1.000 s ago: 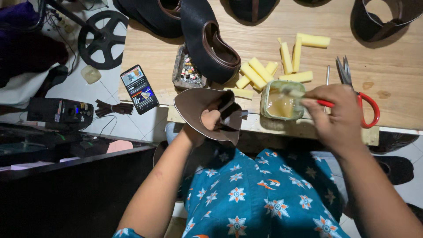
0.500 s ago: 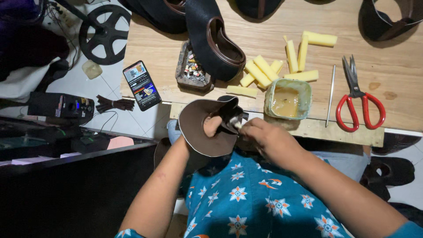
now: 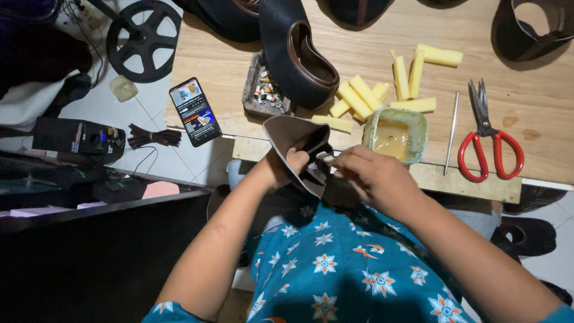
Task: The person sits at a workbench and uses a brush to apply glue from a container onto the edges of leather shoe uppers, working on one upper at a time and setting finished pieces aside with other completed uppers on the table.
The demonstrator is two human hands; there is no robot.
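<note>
Wooden surface (image 3: 251, 72) carries dark shoes, yellow foam strips (image 3: 365, 96), red-handled scissors (image 3: 490, 149), phone (image 3: 195, 111) at edge, all within my reach. Pale green glue tub (image 3: 396, 133) sits at near rim, just beyond my hands, handy for dipping. Brown leather upper piece (image 3: 286, 136) held off surface over my lap, inner face turned up so I can work it. My left hand (image 3: 286, 166): grip pressed on piece, thumb inside. My right hand (image 3: 373, 176): grip pinching small light applicator (image 3: 326, 160) against leather.
</note>
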